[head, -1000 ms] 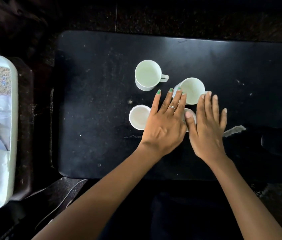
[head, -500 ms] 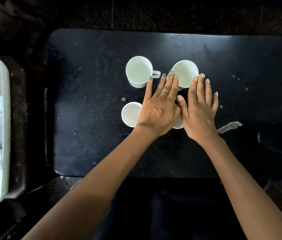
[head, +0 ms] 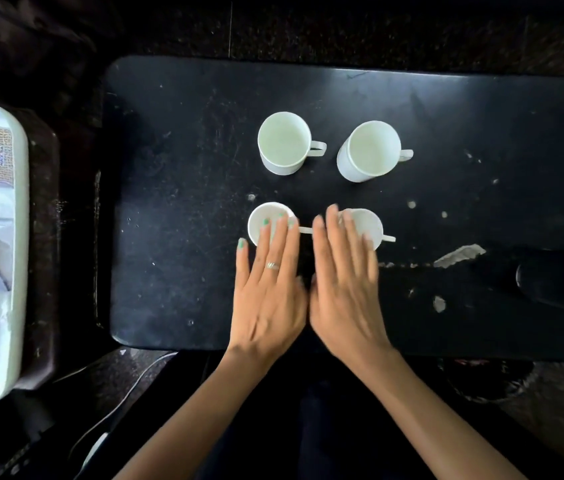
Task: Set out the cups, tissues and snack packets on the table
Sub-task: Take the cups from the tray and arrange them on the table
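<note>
On the scuffed black table (head: 176,209), your flat left hand (head: 266,299) and blurred right hand (head: 346,292), fingers straight and together, partly hide two near white cups (head: 261,223); two round mugs (head: 284,143) stand beyond.

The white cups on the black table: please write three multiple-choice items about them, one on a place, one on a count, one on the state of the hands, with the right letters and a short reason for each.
1. Where do the handles of the two far cups point?
A. to the right of the picture
B. to the left of the picture
C. toward the person

2. How many white cups stand on the table?
A. two
B. four
C. six

3. How are the hands?
A. both curled round a cup
B. both flat with straight fingers
C. one holding a tissue

Key:
1 A: far left cup and far right cup both show handles on their right.
2 B: those two plus near left cup and near right cup on the table.
3 B: left hand and right hand grip nothing.
</note>
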